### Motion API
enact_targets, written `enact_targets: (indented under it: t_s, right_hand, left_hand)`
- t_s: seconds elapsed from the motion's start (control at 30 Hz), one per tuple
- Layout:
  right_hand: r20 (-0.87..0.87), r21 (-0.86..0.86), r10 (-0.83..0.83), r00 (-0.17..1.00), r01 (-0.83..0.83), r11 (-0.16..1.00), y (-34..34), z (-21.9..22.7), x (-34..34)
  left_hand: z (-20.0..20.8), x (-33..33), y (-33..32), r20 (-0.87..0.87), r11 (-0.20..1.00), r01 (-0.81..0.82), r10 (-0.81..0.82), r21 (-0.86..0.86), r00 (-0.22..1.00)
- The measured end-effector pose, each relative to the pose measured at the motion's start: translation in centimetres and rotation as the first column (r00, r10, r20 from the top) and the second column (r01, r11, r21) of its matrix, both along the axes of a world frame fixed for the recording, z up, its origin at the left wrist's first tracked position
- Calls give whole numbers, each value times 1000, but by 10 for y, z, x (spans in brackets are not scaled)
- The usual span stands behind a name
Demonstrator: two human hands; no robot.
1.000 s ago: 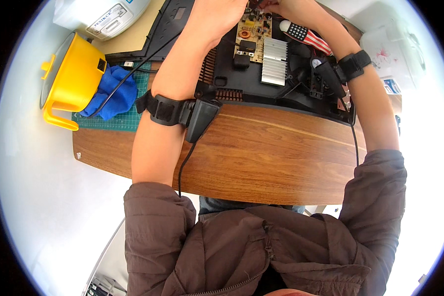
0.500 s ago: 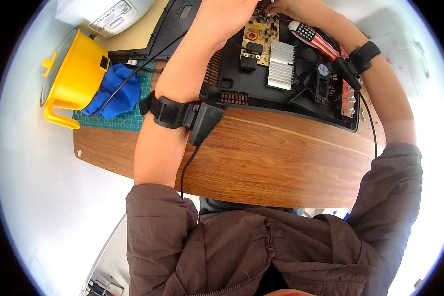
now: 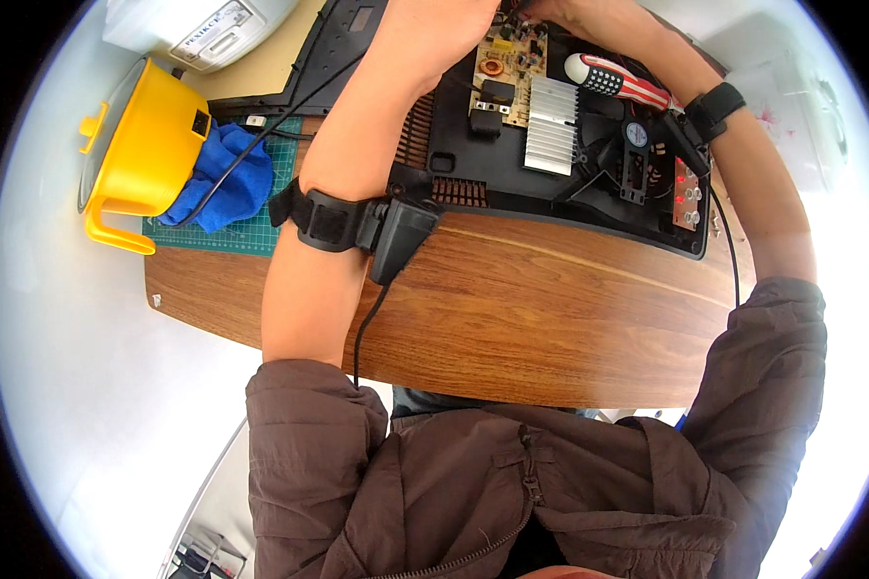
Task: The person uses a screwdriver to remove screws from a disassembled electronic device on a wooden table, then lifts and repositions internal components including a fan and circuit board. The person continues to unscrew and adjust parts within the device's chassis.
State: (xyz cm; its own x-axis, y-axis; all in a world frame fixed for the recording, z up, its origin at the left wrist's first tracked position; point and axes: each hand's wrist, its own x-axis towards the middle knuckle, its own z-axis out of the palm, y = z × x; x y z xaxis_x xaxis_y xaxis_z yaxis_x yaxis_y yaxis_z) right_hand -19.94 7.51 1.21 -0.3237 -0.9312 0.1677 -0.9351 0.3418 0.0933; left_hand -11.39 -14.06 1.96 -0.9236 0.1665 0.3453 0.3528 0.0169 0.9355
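My left hand [image 3: 441, 37] reaches to the top edge, its fingers cut off there. My right hand [image 3: 589, 17] comes in from the right with bent fingertips close together at the dark wires by the top of the circuit board [image 3: 518, 58]; what they pinch is hidden. Board, silver heat sink [image 3: 551, 125] and black fan [image 3: 608, 125] sit in an open black cooker housing [image 3: 512, 199]. Across the fan, beside my right wrist, lies a screwdriver-like handle [image 3: 628, 85] with stars and red-white stripes; its far end is hidden.
A small light panel [image 3: 687, 198] sits in the housing's right corner, with loose screws [image 3: 715, 227] beyond. At left stand a yellow pot [image 3: 150, 145], a blue cloth [image 3: 227, 179] on a green cutting mat [image 3: 179, 234], a black panel [image 3: 333, 77] and a white container [image 3: 212, 29]. Cables trail from both wristbands.
The striped handle has turned, its white end dropping toward me. The housing has shifted slightly to the right. My hands have stayed near the top of the board.
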Motion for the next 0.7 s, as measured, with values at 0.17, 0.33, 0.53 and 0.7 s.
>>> enact_targets:
  t_s: [0.17,0.33,0.53,0.7]
  right_hand:
    - [78,-70,35,996,-30,997,-1,2,-3]
    - [162,-93,8,987,7,996,-1,5,-4]
    - [188,-93,-27,982,45,995,-4,7,-3]
    - [146,-156,-3,989,26,987,-2,2,1]
  left_hand:
    - [-5,-5,0,16,995,39,-41,89,999]
    - [-5,-5,-1,50,990,62,-69,126,996]
    - [-4,-4,-1,51,989,57,-65,138,997]
    - [-4,-4,-2,59,994,44,-50,96,997]
